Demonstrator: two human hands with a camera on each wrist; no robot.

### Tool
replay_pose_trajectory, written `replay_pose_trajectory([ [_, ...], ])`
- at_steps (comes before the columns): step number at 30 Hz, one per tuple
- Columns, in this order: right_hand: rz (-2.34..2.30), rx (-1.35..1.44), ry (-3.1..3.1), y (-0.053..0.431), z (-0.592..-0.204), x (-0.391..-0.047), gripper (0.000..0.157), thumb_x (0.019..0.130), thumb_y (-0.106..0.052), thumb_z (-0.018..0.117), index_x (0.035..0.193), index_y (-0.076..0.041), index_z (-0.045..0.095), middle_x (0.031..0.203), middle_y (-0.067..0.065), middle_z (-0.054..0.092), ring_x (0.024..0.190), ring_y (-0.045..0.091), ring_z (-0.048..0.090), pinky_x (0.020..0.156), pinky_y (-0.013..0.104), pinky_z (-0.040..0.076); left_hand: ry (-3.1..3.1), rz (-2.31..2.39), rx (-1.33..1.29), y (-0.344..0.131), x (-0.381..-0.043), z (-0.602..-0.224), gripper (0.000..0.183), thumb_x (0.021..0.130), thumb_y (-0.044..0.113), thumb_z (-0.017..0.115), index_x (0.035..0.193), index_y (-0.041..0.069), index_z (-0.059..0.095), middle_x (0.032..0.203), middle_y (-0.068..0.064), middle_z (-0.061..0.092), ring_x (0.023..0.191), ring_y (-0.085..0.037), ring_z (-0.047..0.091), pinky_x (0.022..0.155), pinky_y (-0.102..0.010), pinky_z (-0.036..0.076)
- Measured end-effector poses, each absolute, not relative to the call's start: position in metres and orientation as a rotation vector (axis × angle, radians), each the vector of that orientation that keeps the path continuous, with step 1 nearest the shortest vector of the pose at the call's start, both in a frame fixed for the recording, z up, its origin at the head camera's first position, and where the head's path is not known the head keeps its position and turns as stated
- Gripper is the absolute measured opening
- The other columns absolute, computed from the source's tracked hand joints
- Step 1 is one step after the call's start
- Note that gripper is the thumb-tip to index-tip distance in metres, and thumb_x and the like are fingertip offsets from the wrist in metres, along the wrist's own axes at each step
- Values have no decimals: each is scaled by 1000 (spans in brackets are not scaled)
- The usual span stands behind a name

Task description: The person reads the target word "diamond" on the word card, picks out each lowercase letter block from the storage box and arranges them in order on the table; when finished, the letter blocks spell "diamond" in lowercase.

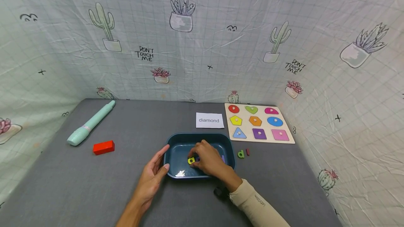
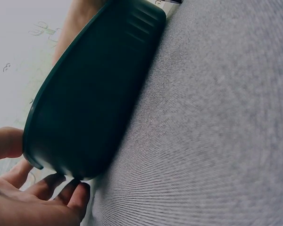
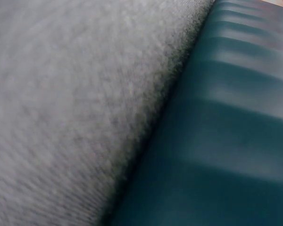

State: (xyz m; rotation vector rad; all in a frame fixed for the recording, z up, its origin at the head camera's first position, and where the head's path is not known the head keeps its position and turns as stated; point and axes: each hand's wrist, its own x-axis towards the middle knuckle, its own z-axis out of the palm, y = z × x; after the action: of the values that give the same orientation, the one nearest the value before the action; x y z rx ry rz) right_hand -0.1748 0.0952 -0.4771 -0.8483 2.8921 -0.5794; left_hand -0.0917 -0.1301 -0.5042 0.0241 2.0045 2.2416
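Observation:
A dark blue tray (image 1: 176, 136) stands on the grey table. My left hand (image 1: 150, 178) grips its left end, thumb at the rim and fingers against the outer wall, as the left wrist view also shows. My right hand (image 1: 208, 158) reaches down into the tray and pinches a yellow letter (image 1: 191, 160), shaped like an a, between thumb and fingertips. Purple letters (image 1: 223, 158) lie partly hidden beneath and behind that hand. In the right wrist view only the tray's ribbed side (image 3: 226, 141) and the table cloth appear.
Right of the tray lie a green letter d (image 1: 241, 154) and a small red letter (image 1: 247, 152). Behind are a card reading "diamond" (image 1: 209, 124) and a shape puzzle board (image 1: 246, 140). A red block (image 1: 103, 148) and a mint-green stick (image 1: 91, 123) lie left; a black object (image 1: 221, 192) sits near the right wrist.

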Motion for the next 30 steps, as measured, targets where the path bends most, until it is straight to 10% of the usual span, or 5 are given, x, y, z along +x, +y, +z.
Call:
replay_pose_trajectory([
  [10,-588,-898,2936,97,-470,-171,22,88,-28,89,108,-22,84,104,-6,72,93,10,49,76,22,46,1990,2240,35,-131,-92,-505,62,110,0,50,165,24,35,178,4,17,166,-19,10,134,-47,11],
  [17,-656,-914,2980,101,-460,-167,23,87,-27,90,109,-22,84,104,-5,72,95,11,51,79,25,49,2001,2237,62,-132,-92,-504,62,110,2,51,166,23,34,178,5,18,166,-17,11,120,-7,26],
  [24,-722,-914,3022,109,-452,-163,25,84,-26,92,107,-21,84,106,-5,72,98,12,53,83,29,54,2012,2235,49,-130,-91,-503,62,109,2,52,165,24,36,178,5,18,166,-19,10,134,-47,10],
  [30,-780,-902,3064,118,-448,-160,24,83,-24,93,106,-19,84,104,-5,71,98,12,54,81,30,54,2036,2247,64,-129,-91,-505,64,108,-1,52,165,23,36,177,6,20,167,-18,8,134,-52,7],
])
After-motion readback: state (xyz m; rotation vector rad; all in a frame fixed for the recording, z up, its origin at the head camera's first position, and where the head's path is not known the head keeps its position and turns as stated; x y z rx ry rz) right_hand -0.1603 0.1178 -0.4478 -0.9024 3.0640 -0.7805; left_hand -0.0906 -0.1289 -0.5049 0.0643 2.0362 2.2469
